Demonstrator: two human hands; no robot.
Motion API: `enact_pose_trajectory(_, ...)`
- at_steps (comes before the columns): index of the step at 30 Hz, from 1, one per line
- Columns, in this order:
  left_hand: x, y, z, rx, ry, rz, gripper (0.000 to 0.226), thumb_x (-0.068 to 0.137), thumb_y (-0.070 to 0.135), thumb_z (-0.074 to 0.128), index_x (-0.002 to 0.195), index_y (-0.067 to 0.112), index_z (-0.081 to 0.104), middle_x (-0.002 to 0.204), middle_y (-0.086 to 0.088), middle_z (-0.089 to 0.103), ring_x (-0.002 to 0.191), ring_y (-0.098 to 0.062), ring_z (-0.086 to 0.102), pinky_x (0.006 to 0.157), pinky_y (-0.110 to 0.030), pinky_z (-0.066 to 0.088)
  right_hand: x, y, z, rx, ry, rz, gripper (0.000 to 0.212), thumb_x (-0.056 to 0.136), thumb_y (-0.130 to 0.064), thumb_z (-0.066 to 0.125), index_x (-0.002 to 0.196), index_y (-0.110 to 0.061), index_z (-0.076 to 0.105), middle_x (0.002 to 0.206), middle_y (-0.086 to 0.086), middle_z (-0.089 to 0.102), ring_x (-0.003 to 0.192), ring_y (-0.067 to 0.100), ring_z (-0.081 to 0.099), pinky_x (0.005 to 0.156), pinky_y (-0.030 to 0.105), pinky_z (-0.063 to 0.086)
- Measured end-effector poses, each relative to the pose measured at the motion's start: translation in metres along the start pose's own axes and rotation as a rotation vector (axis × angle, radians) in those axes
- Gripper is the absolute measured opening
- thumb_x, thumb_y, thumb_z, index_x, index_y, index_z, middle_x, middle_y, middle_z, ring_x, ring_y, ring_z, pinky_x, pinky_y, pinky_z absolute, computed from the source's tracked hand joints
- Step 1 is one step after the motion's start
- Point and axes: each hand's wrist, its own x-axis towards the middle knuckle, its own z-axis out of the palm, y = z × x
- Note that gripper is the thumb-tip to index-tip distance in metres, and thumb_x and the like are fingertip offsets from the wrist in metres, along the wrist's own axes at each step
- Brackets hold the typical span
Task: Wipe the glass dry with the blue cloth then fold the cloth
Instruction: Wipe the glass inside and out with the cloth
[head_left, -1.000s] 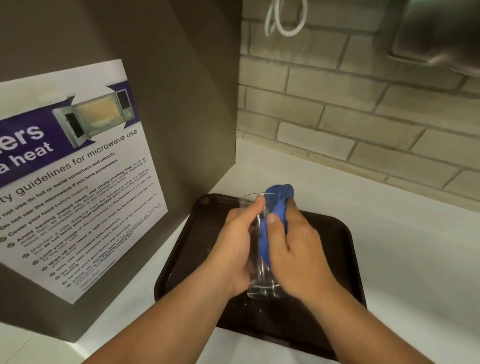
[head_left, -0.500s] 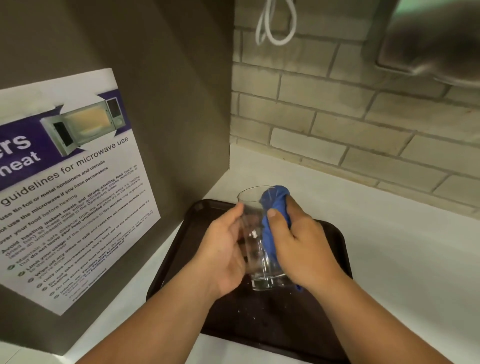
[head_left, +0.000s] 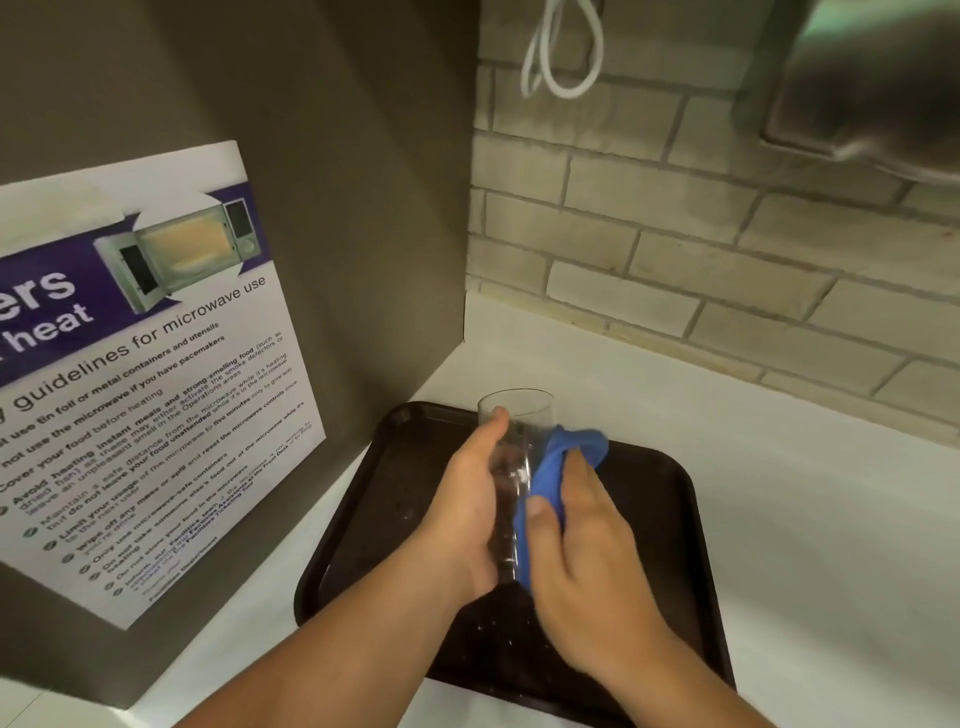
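Clear glass (head_left: 515, 415) stands upright over the dark tray (head_left: 670, 525), open rim up, held between both hands. Left hand (head_left: 462, 514) is closed around its left side, thumb near the rim. Right hand (head_left: 582, 561) presses the bunched blue cloth (head_left: 550, 467) against the right side, grip closed on the cloth. Water droplets speckle the tray, which rests on the white desk (head_left: 831, 519). A microwave poster (head_left: 145, 374) hangs on the left wall.
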Motion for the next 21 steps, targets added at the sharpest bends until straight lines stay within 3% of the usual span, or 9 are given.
enact_pose_trajectory(2,-0.001,-0.005,0.003,0.023,0.000,0.013,0.057,0.100,0.063,0.059,0.114,0.015,0.087,0.113,-0.018,0.086,0.098,-0.028,0.083,0.082,-0.037,0.062,0.010,-0.009,0.004,-0.224,0.089,-0.120,0.074,0.096,-0.052,0.023,0.158,-0.012,0.016,0.164,0.009,0.027,0.148,0.017,0.033,0.119,0.024,0.026)
enact_pose_trajectory(3,-0.002,-0.006,0.004,0.030,-0.007,0.020,0.055,0.101,0.061,0.058,0.119,0.018,0.085,0.119,-0.017,0.085,0.106,-0.028,0.082,0.085,-0.038,0.061,0.020,-0.013,0.001,-0.251,0.130,-0.150,0.072,0.099,-0.048,0.028,0.158,-0.009,0.015,0.165,0.011,0.026,0.149,0.020,0.031,0.120,0.024,0.025)
enact_pose_trajectory(5,-0.003,-0.002,0.003,0.007,-0.026,0.023,0.056,0.100,0.066,0.055,0.116,0.022,0.087,0.115,-0.013,0.087,0.103,-0.027,0.084,0.085,-0.040,0.063,0.041,-0.017,-0.012,-0.140,0.129,-0.115,0.060,0.102,-0.040,0.036,0.152,-0.007,0.031,0.152,0.017,0.046,0.133,0.024,0.052,0.111,0.028,0.042)
enact_pose_trajectory(7,-0.001,0.004,-0.001,-0.046,-0.080,0.026,0.060,0.100,0.070,0.051,0.103,0.024,0.090,0.110,-0.014,0.088,0.095,-0.030,0.086,0.086,-0.045,0.065,0.055,-0.012,-0.022,0.079,0.125,0.003,0.038,0.104,-0.036,0.036,0.127,-0.013,0.054,0.115,0.015,0.070,0.098,0.020,0.068,0.089,0.034,0.056)
enact_pose_trajectory(9,0.001,0.008,-0.004,-0.057,-0.090,0.023,0.063,0.100,0.069,0.051,0.097,0.021,0.091,0.103,-0.014,0.088,0.088,-0.031,0.086,0.079,-0.044,0.067,0.054,-0.005,-0.023,0.271,0.111,0.114,0.035,0.105,-0.038,0.034,0.107,-0.018,0.062,0.093,0.009,0.074,0.084,0.019,0.070,0.084,0.046,0.057)
enact_pose_trajectory(11,0.001,0.007,-0.004,-0.025,-0.087,0.012,0.064,0.099,0.070,0.052,0.104,0.019,0.090,0.102,-0.013,0.088,0.088,-0.029,0.086,0.074,-0.040,0.066,0.043,-0.001,-0.018,0.284,0.124,0.075,0.036,0.105,-0.039,0.032,0.105,-0.020,0.063,0.088,0.005,0.073,0.081,0.017,0.071,0.082,0.049,0.057)
enact_pose_trajectory(15,-0.002,0.005,-0.006,0.003,-0.120,0.044,0.072,0.092,0.078,0.054,0.124,0.021,0.083,0.116,-0.013,0.086,0.101,-0.029,0.084,0.080,-0.040,0.064,0.029,-0.008,-0.012,0.188,0.180,-0.148,0.052,0.098,-0.054,0.029,0.125,-0.018,0.055,0.099,0.002,0.070,0.088,0.012,0.069,0.079,0.033,0.059)
enact_pose_trajectory(17,-0.004,0.003,-0.004,0.009,-0.170,0.092,0.071,0.084,0.076,0.058,0.120,0.021,0.085,0.113,-0.012,0.087,0.099,-0.027,0.085,0.078,-0.037,0.066,0.032,-0.013,-0.016,0.179,0.233,-0.190,0.053,0.096,-0.055,0.028,0.117,-0.018,0.057,0.091,0.001,0.069,0.080,0.010,0.068,0.071,0.027,0.056)
enact_pose_trajectory(21,-0.011,0.000,0.004,0.003,-0.206,0.145,0.074,0.082,0.073,0.063,0.123,0.014,0.083,0.101,-0.012,0.086,0.087,-0.025,0.084,0.073,-0.037,0.067,0.065,-0.020,-0.042,0.433,0.328,0.141,0.042,0.102,-0.038,0.035,0.083,-0.012,0.061,0.067,-0.003,0.065,0.064,0.020,0.064,0.054,0.023,0.048)
